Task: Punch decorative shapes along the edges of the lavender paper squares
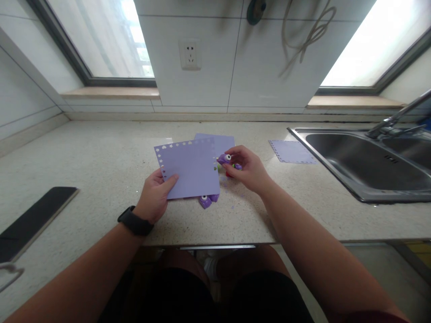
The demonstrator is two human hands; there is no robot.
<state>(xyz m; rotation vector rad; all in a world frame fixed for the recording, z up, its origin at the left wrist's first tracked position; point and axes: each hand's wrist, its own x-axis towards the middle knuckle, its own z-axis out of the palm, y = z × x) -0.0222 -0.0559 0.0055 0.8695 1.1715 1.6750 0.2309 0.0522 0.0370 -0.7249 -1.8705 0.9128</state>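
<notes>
My left hand [157, 193] grips a square of purple paper [191, 172] by its left edge, thumb on top. Small punched shapes run along its top and left edges, with a few at the right edge. At that right edge, my right hand [247, 168] pinches a small purple craft punch [223, 159] with a white round part bearing a dark star. Another purple punch [205, 201] lies on the counter, partly under the paper's lower edge. More small punches, purple, red and green, are partly hidden behind my right fingers.
A second purple sheet [222, 141] lies behind the held one. Another punched sheet [292, 151] lies beside the steel sink [353, 157] on the right. A dark flat slab [37, 220] rests at the left. Tiny paper bits dot the speckled counter [111, 152].
</notes>
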